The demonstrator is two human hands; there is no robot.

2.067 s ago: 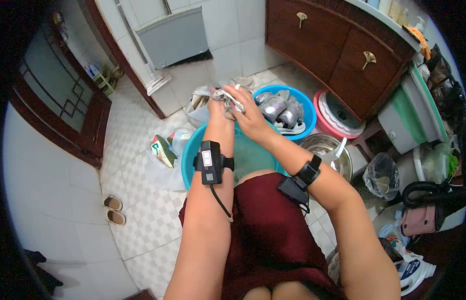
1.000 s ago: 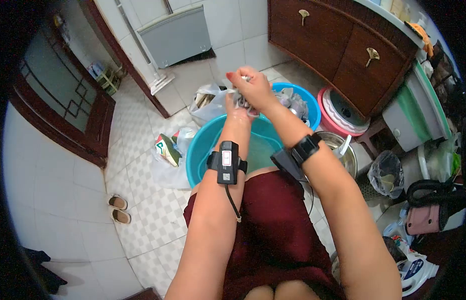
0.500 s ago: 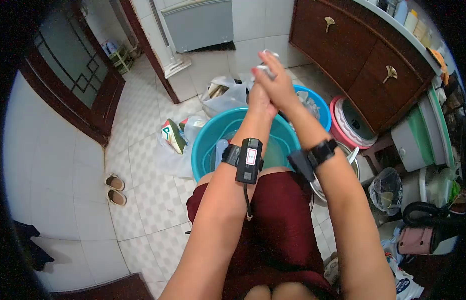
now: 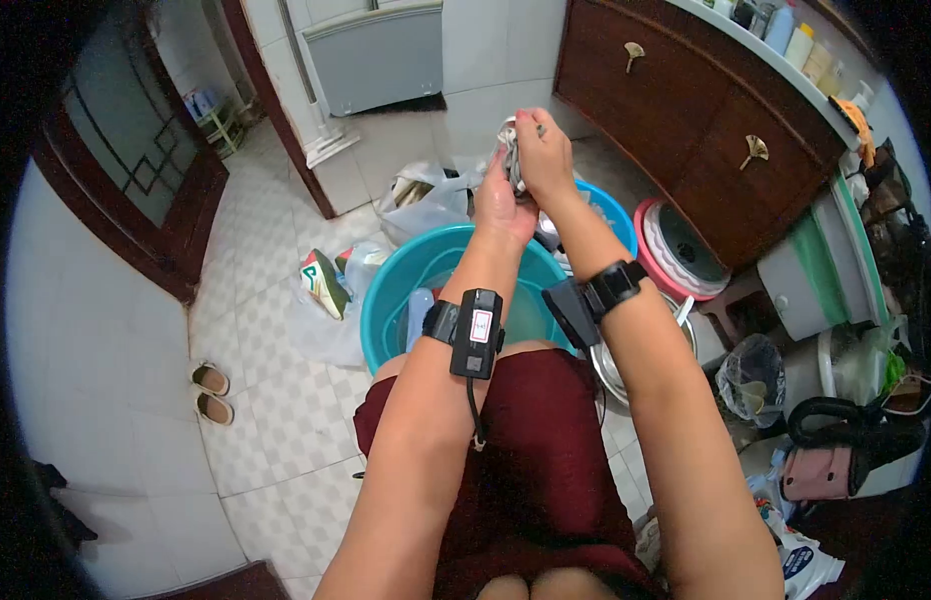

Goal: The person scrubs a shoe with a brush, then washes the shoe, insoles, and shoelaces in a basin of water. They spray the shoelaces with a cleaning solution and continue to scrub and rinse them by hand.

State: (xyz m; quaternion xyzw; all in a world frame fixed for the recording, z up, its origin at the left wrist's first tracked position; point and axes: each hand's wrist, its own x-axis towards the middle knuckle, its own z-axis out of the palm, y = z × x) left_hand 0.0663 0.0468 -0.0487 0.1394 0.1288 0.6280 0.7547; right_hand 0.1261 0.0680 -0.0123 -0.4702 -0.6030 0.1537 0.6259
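My left hand (image 4: pixel 500 208) and my right hand (image 4: pixel 546 160) are raised together over the far rim of a teal basin (image 4: pixel 378 305). Between them they grip a small, bunched grey-and-white strip of fabric (image 4: pixel 515 172); its exact kind is partly hidden by my fingers. My right fingers curl over the top of it, while the left palm supports it from the side. Inside the basin lies a pale blue object (image 4: pixel 419 315) beside greenish water. Black devices are strapped to both wrists.
Behind the basin is a blue basin (image 4: pixel 614 215), then pink basins (image 4: pixel 646 235). Plastic bags (image 4: pixel 423 205) and a green-and-white packet (image 4: pixel 324 283) lie left. Slippers (image 4: pixel 212 393) sit near the wall. A dark wooden cabinet (image 4: pixel 656 100) stands back right, a lined bin (image 4: pixel 754 380) below.
My hands have drawn slightly nearer, and the right fingers have curled from stretched out to wrapped over the fabric, which shows more. The whole view has shifted a little.
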